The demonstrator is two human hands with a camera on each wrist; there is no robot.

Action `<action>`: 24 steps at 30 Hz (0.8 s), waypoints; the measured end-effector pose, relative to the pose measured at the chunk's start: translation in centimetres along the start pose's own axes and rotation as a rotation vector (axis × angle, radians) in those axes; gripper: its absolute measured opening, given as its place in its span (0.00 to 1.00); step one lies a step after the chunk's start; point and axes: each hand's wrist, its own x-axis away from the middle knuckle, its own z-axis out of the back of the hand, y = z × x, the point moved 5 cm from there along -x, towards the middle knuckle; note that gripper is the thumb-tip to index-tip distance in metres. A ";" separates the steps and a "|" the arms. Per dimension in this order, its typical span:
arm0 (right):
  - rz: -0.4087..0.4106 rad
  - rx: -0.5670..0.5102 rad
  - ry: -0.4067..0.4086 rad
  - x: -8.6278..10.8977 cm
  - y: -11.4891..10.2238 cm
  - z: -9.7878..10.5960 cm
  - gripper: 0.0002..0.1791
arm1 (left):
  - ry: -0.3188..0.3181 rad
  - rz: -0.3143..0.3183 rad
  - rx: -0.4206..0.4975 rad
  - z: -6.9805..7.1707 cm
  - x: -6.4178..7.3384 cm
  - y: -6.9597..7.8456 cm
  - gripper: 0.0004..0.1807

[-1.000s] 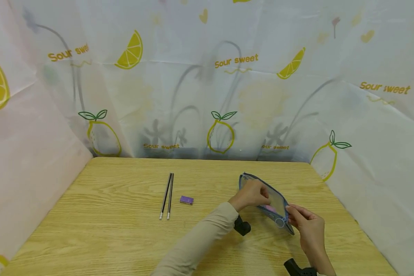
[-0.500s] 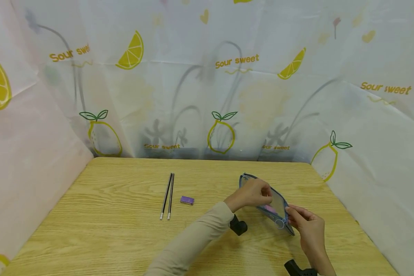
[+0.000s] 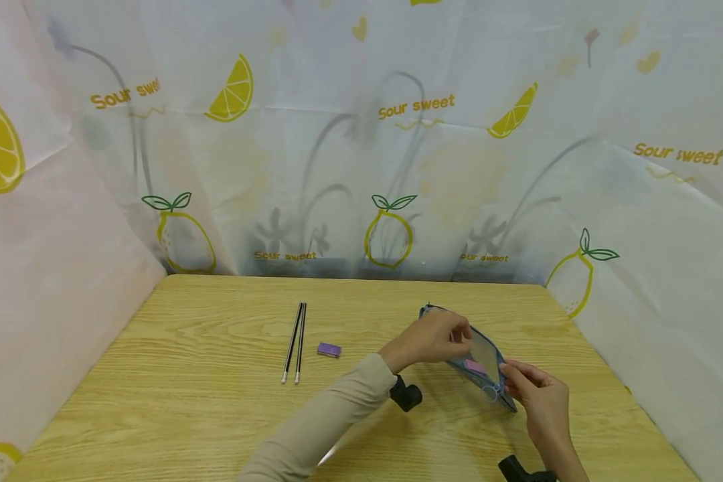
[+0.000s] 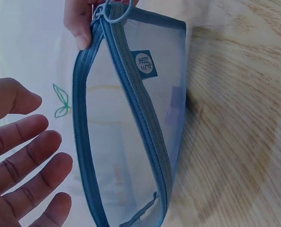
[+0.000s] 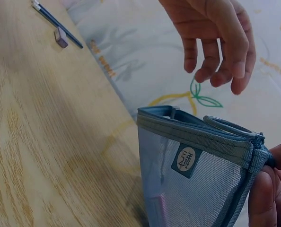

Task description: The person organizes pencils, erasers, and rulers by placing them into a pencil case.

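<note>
A blue mesh zipper pouch (image 3: 485,355) stands tilted on the table with its top unzipped. My right hand (image 3: 542,395) pinches the pouch's near corner, beside the zipper pull ring. Over the opening hovers my left hand (image 3: 436,338), apart from the pouch and holding nothing. In the left wrist view, the left hand's fingers (image 4: 41,146) hang loosely spread beside the gaping zipper. A pink block (image 3: 474,366), perhaps an eraser, lies inside the pouch and shows dimly through the mesh in the right wrist view.
Left of the pouch lies a purple eraser (image 3: 329,349). Two dark pencils (image 3: 295,341) with white ends lie beside it, their far tips close together. A lemon-print cloth (image 3: 313,154) encloses the wooden table (image 3: 187,402) at the back and sides.
My left hand has drawn slightly to the left and back over the pouch opening, showing more of the pink block. The right hand keeps its pinch on the corner.
</note>
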 end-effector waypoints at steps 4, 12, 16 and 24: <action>-0.001 -0.003 -0.013 -0.1 0.0 0.0 0.02 | 0.009 -0.035 -0.017 0.2 0.3 0.0 0.06; -0.013 -0.003 -0.036 -0.1 0.0 0.1 0.02 | 0.019 -0.103 -0.016 1.0 1.2 0.7 0.05; -0.010 -0.003 -0.033 -0.1 -0.1 0.2 0.02 | 0.012 -0.128 -0.017 1.4 1.5 1.2 0.07; -0.033 -0.014 -0.038 -0.3 0.2 0.1 0.02 | 0.024 -0.124 -0.072 2.0 2.6 1.5 0.11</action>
